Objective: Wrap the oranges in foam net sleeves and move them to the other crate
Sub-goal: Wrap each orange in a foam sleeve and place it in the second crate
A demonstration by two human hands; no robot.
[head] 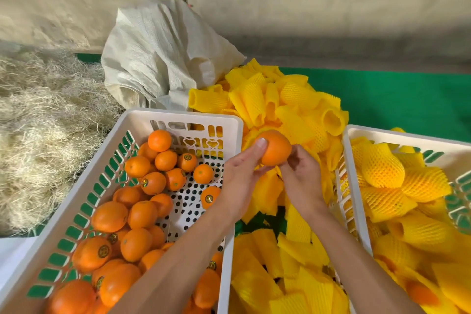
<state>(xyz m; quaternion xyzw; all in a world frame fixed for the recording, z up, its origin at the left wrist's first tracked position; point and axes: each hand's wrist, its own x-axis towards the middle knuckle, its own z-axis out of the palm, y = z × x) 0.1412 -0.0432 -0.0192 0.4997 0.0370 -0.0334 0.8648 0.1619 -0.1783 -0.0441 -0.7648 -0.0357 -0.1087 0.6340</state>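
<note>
Head view: both hands' fingers (260,145) hold orange (276,150); its underside seems hidden.

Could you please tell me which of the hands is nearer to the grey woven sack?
Left. The left hand holds the orange just below the sack; the right hand sits farther right, beside the wrapped-fruit crate.

Fruit packing spot: my white crates (175,116) of oranges (142,214), foam net sleeves (293,107) piled, straw (48,120), woven sack (158,58).
</note>
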